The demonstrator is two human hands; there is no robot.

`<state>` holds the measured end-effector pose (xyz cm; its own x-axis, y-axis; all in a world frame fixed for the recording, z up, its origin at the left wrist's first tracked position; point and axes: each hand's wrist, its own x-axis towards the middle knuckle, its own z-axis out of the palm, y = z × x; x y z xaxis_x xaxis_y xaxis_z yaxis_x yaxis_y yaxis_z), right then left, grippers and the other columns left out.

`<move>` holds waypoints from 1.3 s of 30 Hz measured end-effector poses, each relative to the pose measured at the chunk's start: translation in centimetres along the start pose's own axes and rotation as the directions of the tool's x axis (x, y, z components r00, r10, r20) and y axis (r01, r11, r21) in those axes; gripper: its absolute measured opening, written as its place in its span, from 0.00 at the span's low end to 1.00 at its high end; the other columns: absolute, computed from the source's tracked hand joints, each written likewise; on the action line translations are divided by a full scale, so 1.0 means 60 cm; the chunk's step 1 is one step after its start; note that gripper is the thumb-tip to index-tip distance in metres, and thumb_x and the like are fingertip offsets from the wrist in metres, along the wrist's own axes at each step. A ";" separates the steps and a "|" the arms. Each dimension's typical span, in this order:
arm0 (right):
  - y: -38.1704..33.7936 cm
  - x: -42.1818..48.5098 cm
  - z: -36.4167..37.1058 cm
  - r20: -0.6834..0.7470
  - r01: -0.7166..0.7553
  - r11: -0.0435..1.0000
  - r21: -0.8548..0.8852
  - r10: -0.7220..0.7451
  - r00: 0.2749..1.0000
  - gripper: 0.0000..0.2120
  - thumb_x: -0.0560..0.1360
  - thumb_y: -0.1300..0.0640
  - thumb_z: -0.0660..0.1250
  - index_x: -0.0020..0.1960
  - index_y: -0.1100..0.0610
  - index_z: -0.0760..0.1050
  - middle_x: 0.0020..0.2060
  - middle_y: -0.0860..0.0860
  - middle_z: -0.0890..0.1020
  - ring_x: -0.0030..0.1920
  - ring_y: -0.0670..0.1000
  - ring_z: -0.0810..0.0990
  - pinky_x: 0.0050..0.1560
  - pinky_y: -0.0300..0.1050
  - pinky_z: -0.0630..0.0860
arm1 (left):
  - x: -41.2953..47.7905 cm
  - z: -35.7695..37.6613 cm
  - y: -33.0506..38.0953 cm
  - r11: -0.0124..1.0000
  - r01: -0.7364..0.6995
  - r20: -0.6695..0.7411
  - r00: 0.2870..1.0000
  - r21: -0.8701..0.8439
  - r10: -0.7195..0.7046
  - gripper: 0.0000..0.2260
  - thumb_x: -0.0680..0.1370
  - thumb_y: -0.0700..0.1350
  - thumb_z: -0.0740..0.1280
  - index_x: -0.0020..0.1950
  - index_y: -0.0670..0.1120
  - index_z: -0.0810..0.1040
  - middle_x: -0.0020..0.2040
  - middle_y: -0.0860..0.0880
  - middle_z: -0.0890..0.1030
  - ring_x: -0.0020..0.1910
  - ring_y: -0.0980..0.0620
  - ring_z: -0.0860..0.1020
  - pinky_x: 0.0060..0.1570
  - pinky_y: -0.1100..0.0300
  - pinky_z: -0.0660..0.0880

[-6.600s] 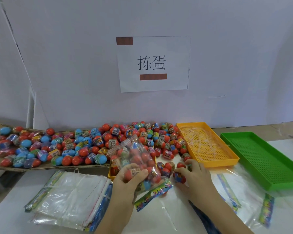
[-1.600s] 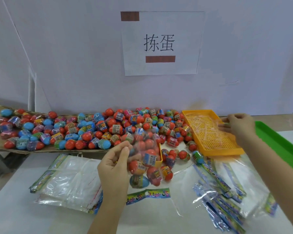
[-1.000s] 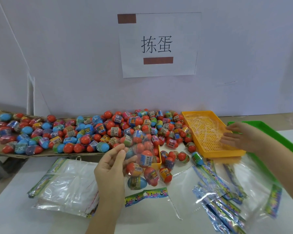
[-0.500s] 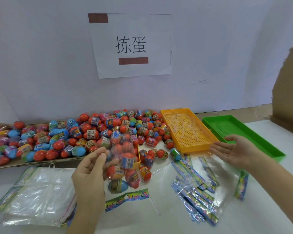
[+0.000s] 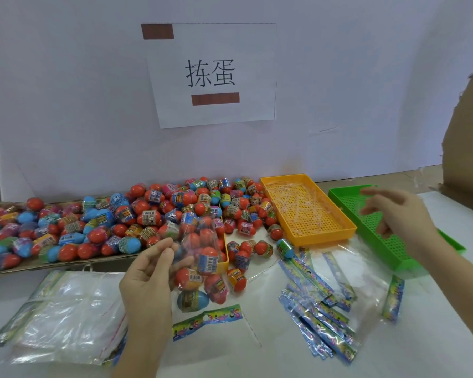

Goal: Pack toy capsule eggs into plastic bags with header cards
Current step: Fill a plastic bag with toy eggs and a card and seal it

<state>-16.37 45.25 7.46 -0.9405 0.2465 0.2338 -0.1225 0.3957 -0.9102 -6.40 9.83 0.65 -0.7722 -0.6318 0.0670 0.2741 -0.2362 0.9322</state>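
My left hand (image 5: 148,276) holds up a clear plastic bag of capsule eggs (image 5: 200,263) by its top, with the colourful header card (image 5: 206,321) lying on the white table below it. A big heap of red and blue capsule eggs (image 5: 148,214) lies behind, along the wall. My right hand (image 5: 396,214) hovers open, fingers spread and blurred, over the green tray (image 5: 366,211) and holds nothing. Several loose eggs (image 5: 253,248) lie between the bag and the orange tray.
An orange mesh tray (image 5: 306,211) with thin plastic strips stands right of the heap. A stack of flat bags (image 5: 63,315) lies at the front left. More bags with header cards (image 5: 320,315) fan out at the front right. Brown cardboard (image 5: 467,137) stands at the far right.
My right hand has moved right from the orange tray to above the green tray, still holding nothing. My left hand keeps the filled bag raised in about the same place.
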 end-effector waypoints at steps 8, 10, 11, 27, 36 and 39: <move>-0.046 0.070 0.052 0.475 -0.306 0.943 0.134 0.210 0.854 0.16 0.80 0.54 0.60 0.68 0.53 0.73 0.50 0.49 0.84 0.37 0.50 0.84 0.33 0.45 0.80 | -0.002 0.004 0.002 1.000 0.007 0.005 1.000 0.023 -0.008 0.15 0.79 0.37 0.66 0.44 0.56 0.85 0.45 0.49 0.86 0.40 0.50 0.85 0.32 0.62 0.80; -0.057 0.104 0.056 0.442 -0.326 0.945 0.036 0.277 0.853 0.19 0.81 0.46 0.57 0.67 0.54 0.73 0.53 0.53 0.83 0.36 0.52 0.82 0.33 0.45 0.77 | -0.002 0.002 0.000 1.000 0.015 -0.007 1.000 0.022 -0.015 0.15 0.78 0.37 0.66 0.43 0.56 0.85 0.44 0.49 0.86 0.40 0.49 0.86 0.32 0.62 0.80; -0.072 0.110 0.063 0.461 -0.291 0.949 -0.119 0.312 0.830 0.19 0.79 0.47 0.61 0.66 0.53 0.73 0.55 0.52 0.82 0.39 0.52 0.82 0.32 0.43 0.75 | -0.002 0.001 0.000 1.000 0.017 -0.009 1.000 0.025 -0.017 0.15 0.78 0.37 0.66 0.43 0.56 0.86 0.44 0.49 0.86 0.40 0.49 0.86 0.32 0.61 0.80; -0.089 -0.061 0.231 0.492 -0.115 0.978 0.176 0.014 0.870 0.10 0.72 0.50 0.71 0.53 0.48 0.79 0.41 0.48 0.83 0.34 0.48 0.81 0.29 0.41 0.76 | 0.005 0.002 0.000 0.976 0.191 -0.011 0.981 -0.108 -0.193 0.10 0.77 0.35 0.67 0.46 0.47 0.85 0.43 0.45 0.86 0.40 0.48 0.85 0.28 0.59 0.80; -0.074 -0.182 0.311 0.746 -0.328 0.921 0.213 0.063 0.663 0.11 0.68 0.45 0.74 0.48 0.47 0.83 0.39 0.44 0.85 0.35 0.40 0.83 0.31 0.30 0.74 | -0.006 0.006 0.001 0.989 0.133 0.027 0.991 -0.070 -0.132 0.08 0.74 0.38 0.70 0.51 0.46 0.83 0.45 0.45 0.86 0.42 0.47 0.85 0.33 0.59 0.81; -0.072 -0.190 0.318 0.711 -0.401 0.876 0.268 0.101 0.696 0.06 0.71 0.53 0.73 0.47 0.53 0.83 0.36 0.48 0.84 0.31 0.43 0.80 0.29 0.34 0.71 | -0.006 0.004 0.002 0.982 0.168 0.091 0.983 -0.090 -0.160 0.18 0.63 0.46 0.76 0.53 0.49 0.82 0.48 0.45 0.86 0.45 0.46 0.85 0.33 0.61 0.80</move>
<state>-11.15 23.85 2.18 -0.8923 -0.4171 -0.1727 0.1853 0.0104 -0.9826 -6.23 10.18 0.82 -0.8547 -0.5166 -0.0507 0.1910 -0.4039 0.8946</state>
